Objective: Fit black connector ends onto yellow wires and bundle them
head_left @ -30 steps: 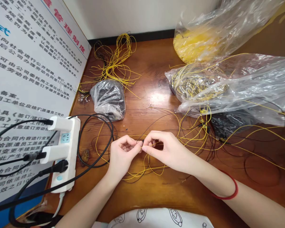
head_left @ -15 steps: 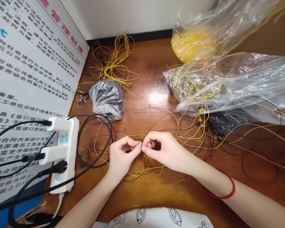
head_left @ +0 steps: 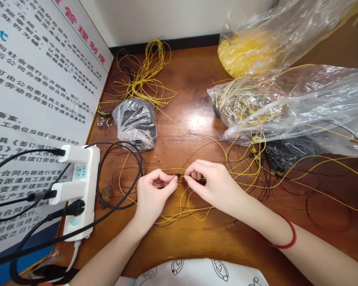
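My left hand (head_left: 155, 188) is closed in a pinch on a small black connector (head_left: 178, 175), which pokes out past the thumb and index fingertips. Just to its right, my right hand (head_left: 207, 178) pinches a thin yellow wire (head_left: 182, 176) that shows in the narrow gap between the hands. The other fingers of both hands curl inward. Loose yellow and black wires (head_left: 197, 216) run under and around the hands on the brown wooden table (head_left: 173, 242). Whether the wire is joined to the connector cannot be made out.
On the left stands a white power strip (head_left: 89, 190) with plugs and a looped black cable (head_left: 141, 167). Behind are a small bag of black parts (head_left: 135, 123) and a yellow wire bundle (head_left: 153, 59). Plastic bags of wires (head_left: 247, 105) and yellow material (head_left: 244, 51) lie at right.
My right hand has moved slightly up and right, away from the left fingertips, opening a small gap. More of the black connector shows. The view has shifted slightly.
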`<state>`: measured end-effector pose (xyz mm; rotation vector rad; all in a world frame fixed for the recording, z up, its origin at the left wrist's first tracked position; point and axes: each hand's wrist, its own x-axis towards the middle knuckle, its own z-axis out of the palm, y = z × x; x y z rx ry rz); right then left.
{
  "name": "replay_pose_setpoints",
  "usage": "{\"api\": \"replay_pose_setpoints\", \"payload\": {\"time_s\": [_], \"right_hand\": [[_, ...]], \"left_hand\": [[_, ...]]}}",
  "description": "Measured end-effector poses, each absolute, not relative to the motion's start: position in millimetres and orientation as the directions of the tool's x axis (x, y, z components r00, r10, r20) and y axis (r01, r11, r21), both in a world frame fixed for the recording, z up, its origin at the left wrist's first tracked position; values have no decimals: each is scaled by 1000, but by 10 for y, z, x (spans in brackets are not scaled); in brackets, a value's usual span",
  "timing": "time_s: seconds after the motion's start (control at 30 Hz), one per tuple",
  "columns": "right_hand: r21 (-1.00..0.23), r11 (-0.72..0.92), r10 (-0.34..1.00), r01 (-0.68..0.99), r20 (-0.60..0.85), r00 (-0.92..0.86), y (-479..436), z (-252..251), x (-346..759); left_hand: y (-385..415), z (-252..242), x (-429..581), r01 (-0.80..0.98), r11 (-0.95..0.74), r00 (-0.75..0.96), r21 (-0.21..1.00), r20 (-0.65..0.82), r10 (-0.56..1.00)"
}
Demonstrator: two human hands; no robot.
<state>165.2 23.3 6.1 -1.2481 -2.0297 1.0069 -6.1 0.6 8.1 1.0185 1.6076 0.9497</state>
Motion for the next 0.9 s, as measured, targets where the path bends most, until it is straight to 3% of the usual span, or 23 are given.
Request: {"api": "replay_pose_setpoints", "payload": {"time_s": [0.43, 0.9], "right_hand": [[-810, 280, 919, 515, 71, -388, 209, 26, 1549], [-673, 431, 890, 601, 210, -404, 129, -2, 1506]], "left_hand": [[-21, 68, -60, 235, 302, -152, 924, -271, 950], [-63, 31, -45, 287, 262, -145, 921, -228, 963]]}}
